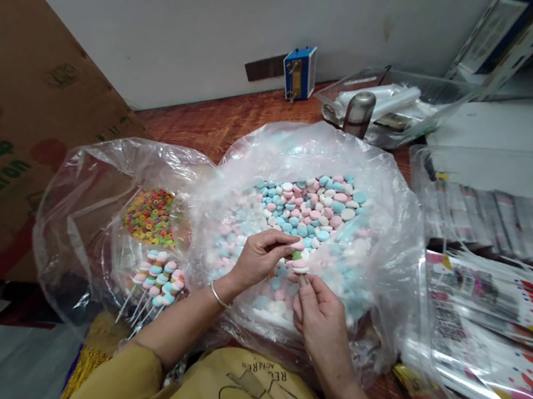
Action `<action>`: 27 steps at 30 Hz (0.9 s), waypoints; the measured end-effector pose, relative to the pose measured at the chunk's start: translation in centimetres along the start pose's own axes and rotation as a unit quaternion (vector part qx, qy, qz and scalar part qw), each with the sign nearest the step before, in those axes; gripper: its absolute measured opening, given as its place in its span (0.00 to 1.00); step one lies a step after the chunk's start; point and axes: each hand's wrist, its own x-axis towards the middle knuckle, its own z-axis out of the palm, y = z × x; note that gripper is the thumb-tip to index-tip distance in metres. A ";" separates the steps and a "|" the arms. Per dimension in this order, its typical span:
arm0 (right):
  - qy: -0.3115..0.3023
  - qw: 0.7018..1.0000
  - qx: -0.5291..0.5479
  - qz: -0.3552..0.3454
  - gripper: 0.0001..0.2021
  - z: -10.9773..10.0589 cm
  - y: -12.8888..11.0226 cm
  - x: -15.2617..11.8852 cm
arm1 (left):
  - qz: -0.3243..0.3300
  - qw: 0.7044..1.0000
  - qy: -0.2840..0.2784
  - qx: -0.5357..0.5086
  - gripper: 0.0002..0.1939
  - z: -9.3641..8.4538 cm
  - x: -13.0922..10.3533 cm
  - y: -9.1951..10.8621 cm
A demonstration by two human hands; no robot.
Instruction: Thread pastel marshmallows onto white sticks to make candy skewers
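My left hand point(261, 256), a bangle on its wrist, pinches a pink marshmallow-like candy point(298, 245) between thumb and fingertips. Just below it, my right hand point(321, 311) is closed in a pinch at the lower end of a small candy skewer point(299, 267); its stick is mostly hidden by the fingers. Pink-and-white pieces and a green bit show on this skewer. Both hands are above a large clear plastic bag point(390, 246) full of pink, blue and white candies point(313, 207). Finished-looking candy skewers point(160, 277) on white sticks lie together left of my left forearm.
A second clear bag point(78, 176) at left holds small colourful ring candies point(151, 215). Beyond it stands a large cardboard box point(20, 120). Printed packets point(493, 330) are stacked at right. A clear bin point(444, 99), a dark-capped bottle point(360, 113) and a blue box point(300, 73) stand at the back.
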 end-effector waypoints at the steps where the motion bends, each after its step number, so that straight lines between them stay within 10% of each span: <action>1: 0.002 1.000 0.001 0.003 0.23 0.1 0.1 0.1 | 0.003 1.000 0.004 0.004 0.08 0.1 -0.1 -0.1; 7: 0.023 1.000 -0.004 0.003 0.21 0.4 1.1 0.3 | 0.018 1.000 0.010 -0.010 0.10 0.7 -1.4 -1.0; 12: 0.024 0.996 -0.087 -0.009 0.23 0.1 1.5 0.9 | 0.171 0.972 0.000 0.163 0.18 -2.4 -3.6 0.5; 16: 0.049 0.992 -0.113 -0.002 0.24 -0.5 1.7 0.9 | 0.244 0.892 0.211 0.316 0.18 -10.0 -5.5 1.5; 20: 0.060 0.990 -0.121 0.032 0.26 -0.3 2.2 0.7 | 0.048 0.783 0.401 0.472 0.10 -21.3 -4.4 0.1; 24: 0.028 0.982 -0.187 0.016 0.27 0.3 2.2 0.4 | -0.103 0.746 0.386 0.532 0.11 -30.2 -1.8 -2.7; 27: 0.019 0.973 -0.229 0.006 0.26 0.3 2.1 0.4 | -0.133 0.746 0.352 0.550 0.09 -32.7 -0.4 -4.7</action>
